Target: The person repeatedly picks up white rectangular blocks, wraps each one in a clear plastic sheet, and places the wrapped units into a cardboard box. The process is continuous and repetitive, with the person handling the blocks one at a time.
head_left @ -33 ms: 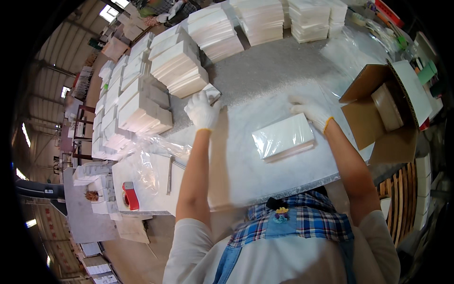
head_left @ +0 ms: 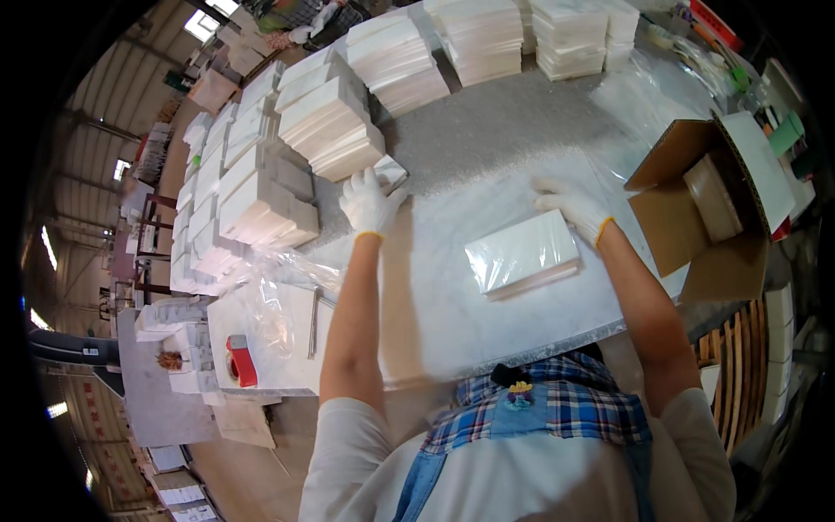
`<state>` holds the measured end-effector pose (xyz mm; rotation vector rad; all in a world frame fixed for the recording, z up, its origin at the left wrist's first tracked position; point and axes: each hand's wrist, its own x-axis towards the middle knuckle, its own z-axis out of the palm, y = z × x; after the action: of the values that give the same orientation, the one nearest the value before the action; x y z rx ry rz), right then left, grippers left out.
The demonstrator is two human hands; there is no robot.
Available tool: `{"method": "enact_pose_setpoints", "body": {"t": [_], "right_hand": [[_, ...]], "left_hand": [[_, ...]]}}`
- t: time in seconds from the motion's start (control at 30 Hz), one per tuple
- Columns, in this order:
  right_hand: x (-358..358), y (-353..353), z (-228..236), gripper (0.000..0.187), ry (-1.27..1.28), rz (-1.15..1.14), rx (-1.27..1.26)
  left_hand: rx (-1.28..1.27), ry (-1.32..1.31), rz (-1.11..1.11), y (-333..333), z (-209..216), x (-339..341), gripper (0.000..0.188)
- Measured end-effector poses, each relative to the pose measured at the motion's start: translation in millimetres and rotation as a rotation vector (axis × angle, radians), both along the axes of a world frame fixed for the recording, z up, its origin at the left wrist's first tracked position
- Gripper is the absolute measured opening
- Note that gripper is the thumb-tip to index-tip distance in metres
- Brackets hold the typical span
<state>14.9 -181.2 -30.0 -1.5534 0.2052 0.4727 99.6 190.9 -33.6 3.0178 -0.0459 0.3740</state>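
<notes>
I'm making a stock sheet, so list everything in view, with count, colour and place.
Table: 1, grey, centre
Stacks: many, white, table's left and far sides
Pack: 1, white, on table
Tile: 1, white, beside a left stack
Box: 1, brown, right of pack
Packet: 1, beige, inside box
Plastic film: uncounted, clear, left and upper right
Tape dispenser: 1, red, left
Slats: several, brown, lower right
Apron: 1, blue plaid, lower centre
Distant clutter: uncountable, mixed, upper left
Left hand: 1, white glove, at tile
Right hand: 1, white glove, beside pack
</notes>
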Motion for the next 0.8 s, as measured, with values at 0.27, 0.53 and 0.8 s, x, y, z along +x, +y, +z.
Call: {"method": "enact_pose_setpoints", "body": {"t": [0.27, 0.53, 0.8], "right_hand": [[0.1, -5.8, -23.4, 0.063, -0.088, -0.025, -0.012], [2.2, 0.5, -27.1, 0.056, -0.110, -0.061, 0.056], [5.9, -6.9, -30.6, 0.055, -0.080, -0.019, -0.046]], "left_hand": [[-0.117, 0.367, -0.164, 60.3, 5.2, 52.0, 0.096], [-0.061, 0.424, -0.206, 77.2, 6.9, 67.7, 0.093], [-0.120, 0.244, -0.189, 21.1, 48.6, 14.6, 0.077]]}}
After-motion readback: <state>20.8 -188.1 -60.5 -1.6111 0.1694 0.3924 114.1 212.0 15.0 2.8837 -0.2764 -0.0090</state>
